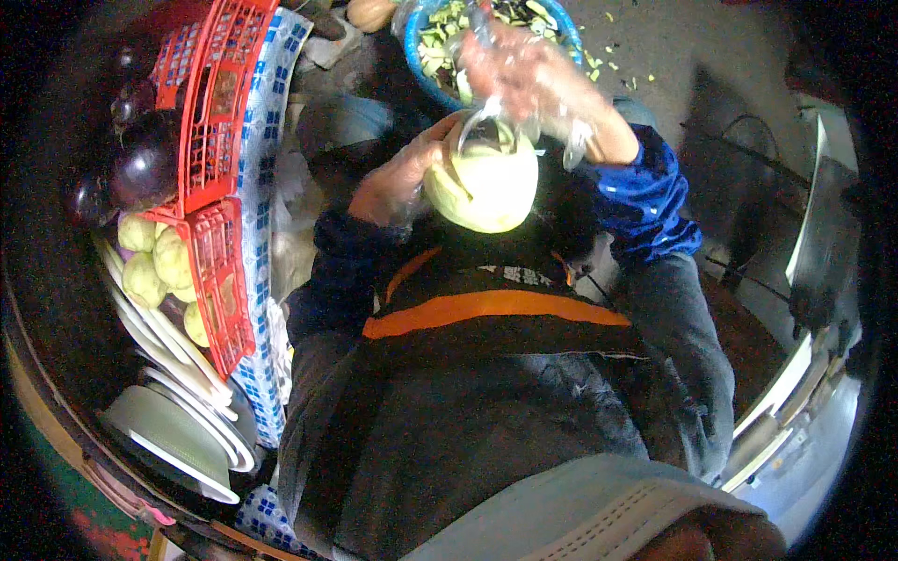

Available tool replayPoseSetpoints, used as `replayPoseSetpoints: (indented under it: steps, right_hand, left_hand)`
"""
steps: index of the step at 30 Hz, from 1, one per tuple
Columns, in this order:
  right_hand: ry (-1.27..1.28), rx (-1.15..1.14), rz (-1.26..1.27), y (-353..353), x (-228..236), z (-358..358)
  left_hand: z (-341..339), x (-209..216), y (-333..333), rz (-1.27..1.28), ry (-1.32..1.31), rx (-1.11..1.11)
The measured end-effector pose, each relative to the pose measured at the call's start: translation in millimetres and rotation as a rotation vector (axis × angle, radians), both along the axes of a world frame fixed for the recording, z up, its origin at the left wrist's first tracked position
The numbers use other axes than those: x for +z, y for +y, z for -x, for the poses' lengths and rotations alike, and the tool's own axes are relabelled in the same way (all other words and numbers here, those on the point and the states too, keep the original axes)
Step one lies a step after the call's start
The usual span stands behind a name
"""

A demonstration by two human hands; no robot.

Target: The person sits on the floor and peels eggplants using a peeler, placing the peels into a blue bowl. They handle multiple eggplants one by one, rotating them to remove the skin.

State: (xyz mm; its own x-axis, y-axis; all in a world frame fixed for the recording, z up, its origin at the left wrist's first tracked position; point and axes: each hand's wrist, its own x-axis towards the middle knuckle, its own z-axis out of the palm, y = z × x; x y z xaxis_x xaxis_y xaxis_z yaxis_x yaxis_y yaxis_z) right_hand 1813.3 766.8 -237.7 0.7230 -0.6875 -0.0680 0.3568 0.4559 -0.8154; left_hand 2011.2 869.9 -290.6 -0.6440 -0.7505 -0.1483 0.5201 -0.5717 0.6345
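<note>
A large, round, pale green peeled eggplant (496, 192) is in front of my body, with a curved cut on its left side. My left hand (407, 178) grips it from the left, with its fingers partly hidden behind it. Above it, my right hand (524, 79) is closed and smeared by motion, in what looks like a thin clear plastic glove. A shiny curved edge shows between that hand and the eggplant; I cannot tell what tool it belongs to. Beyond my hands stands a blue basin (421, 79) holding pale and dark peelings.
At left, a red plastic crate (210, 140) stands beside dark purple eggplants (148, 164) and several pale peeled ones (150, 266) on a surface edged with blue-and-white checked cover (262, 187). White dishes (178, 435) are stacked nearer. Scraps (599, 61) lie on the floor right of the basin.
</note>
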Motion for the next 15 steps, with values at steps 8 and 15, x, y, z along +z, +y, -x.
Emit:
replayPoseSetpoints:
  steps: [8,15]
  right_hand:
    - [0.471,-0.363,0.249,-23,-29,19]
    - [0.315,-0.018,0.365,-17,5,-5]
  left_hand:
    - [-6,-11,1,-0.187,0.007,0.046]
    - [1,-25,-10,0.043,-0.047,-0.036]
